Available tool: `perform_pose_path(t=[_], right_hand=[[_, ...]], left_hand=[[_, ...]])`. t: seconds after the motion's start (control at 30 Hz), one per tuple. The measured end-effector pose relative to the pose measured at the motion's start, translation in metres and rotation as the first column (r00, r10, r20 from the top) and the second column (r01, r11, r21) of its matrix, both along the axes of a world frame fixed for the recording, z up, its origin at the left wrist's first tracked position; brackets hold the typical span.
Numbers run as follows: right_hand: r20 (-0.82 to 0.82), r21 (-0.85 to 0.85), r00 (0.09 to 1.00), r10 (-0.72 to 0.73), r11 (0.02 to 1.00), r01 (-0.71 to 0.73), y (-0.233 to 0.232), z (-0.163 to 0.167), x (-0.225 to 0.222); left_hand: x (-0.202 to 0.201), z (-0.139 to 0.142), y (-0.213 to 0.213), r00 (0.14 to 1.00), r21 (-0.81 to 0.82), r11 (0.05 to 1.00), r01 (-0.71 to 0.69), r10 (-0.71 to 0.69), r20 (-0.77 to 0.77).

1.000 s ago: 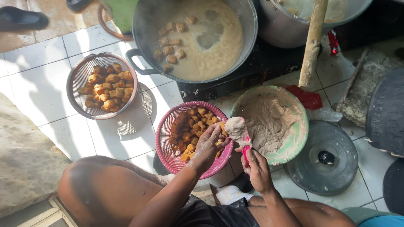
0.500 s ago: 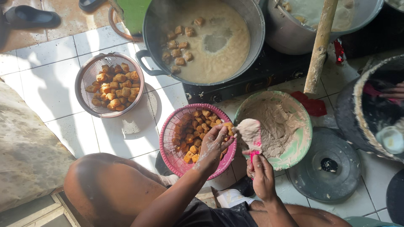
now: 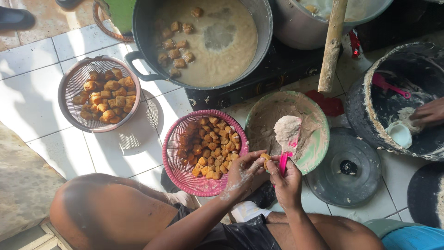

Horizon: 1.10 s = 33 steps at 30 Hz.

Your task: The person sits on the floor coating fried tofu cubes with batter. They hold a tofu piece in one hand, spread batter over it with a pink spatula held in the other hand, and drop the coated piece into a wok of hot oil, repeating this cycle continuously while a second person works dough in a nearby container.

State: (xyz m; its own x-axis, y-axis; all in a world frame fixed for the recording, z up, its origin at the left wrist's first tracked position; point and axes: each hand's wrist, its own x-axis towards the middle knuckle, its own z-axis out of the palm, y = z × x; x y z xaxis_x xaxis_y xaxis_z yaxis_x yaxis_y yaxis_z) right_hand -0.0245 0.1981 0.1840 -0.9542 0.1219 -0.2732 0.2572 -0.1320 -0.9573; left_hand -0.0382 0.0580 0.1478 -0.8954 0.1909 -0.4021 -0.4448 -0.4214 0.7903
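My left hand (image 3: pixel 244 173) pinches a small fried tofu piece (image 3: pixel 265 157) at the right rim of a pink basket (image 3: pixel 178 173) full of fried tofu cubes. My right hand (image 3: pixel 286 181) grips a pink spoon (image 3: pixel 284 162) whose bowl carries a lump of pale paste (image 3: pixel 287 129). The spoon rests over a green bowl (image 3: pixel 319 150) smeared with the same paste. The two hands touch each other just below that bowl.
A large pot (image 3: pixel 266 28) of broth with floating tofu sits on a dark stove (image 3: pixel 277 78). A second basket (image 3: pixel 67 92) of fried tofu stands at left. A wooden stick (image 3: pixel 332 46), a lid (image 3: pixel 344 169) and a dark bucket (image 3: pixel 358 109) with another person's hand (image 3: pixel 428 113) lie right.
My left hand has lifted out of the pink basket with a tofu piece and moved right to meet my right hand. The spoon with paste stays over the green bowl.
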Motion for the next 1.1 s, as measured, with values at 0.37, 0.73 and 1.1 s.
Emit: perform_pose_path(t=[0.37, 0.73, 1.1], right_hand=[[0.013, 0.073, 0.999, -0.043, 0.996, 0.042, 0.017, -0.012, -0.003], [-0.062, -0.061, 0.993, 0.097, 0.993, -0.101, 0.029, -0.003, 0.013], [-0.061, 0.41, 0.98, 0.191, 0.9, -0.15, 0.016, 0.014, 0.005]], left_hand=[[0.002, 0.007, 0.01, 0.998, 0.012, 0.998, 0.057, -0.057, -0.027], [-0.03, 0.003, 0.003, 0.998, -0.116, 0.992, -0.053, 0.05, -0.029], [-0.059, 0.066, -0.041, 0.96, -0.308, 0.951, -0.002, -0.084, -0.269]])
